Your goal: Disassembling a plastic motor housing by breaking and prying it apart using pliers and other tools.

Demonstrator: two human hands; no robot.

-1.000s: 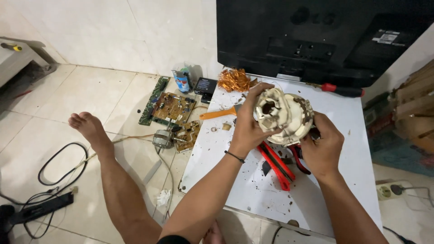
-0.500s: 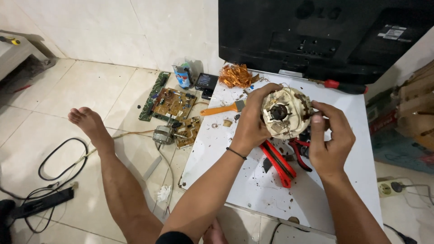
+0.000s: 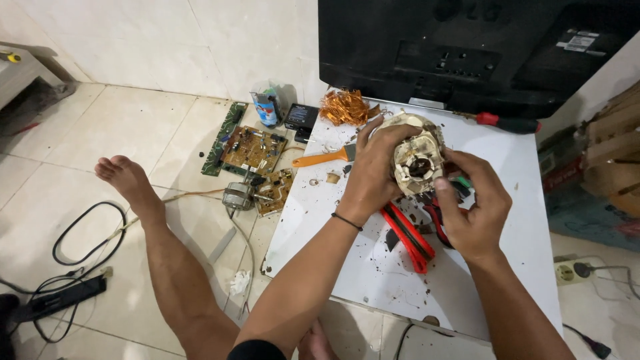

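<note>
At the far left a black cable is lying in loops on the tiled floor, and a bare foot is resting on the tiles beside it. Further right two green circuit boards are lying on the floor with a small metal motor part just below them, and a small blue can is standing near the wall next to a little black box. A low white desk is sitting to the right of these, dusted with dark crumbs. On its far edge a tangle of copper wire is lying, and an orange-handled brush is lying just below it. The left hand is wrapping its fingers around the left side of a round, dirty cream-coloured motor, holding it up above the middle of the desk with its open centre facing the camera. Under the motor a pair of red-handled pliers is lying on the desk. The right hand is closing on the motor's right side, its thumb and fingertips pinching at the rim; something small and green is showing by the fingers, too hidden to tell. Behind, a large black television is leaning with its back to the camera, and a red-handled screwdriver is lying at its foot. At the far right a white power strip is lying on the floor.
</note>
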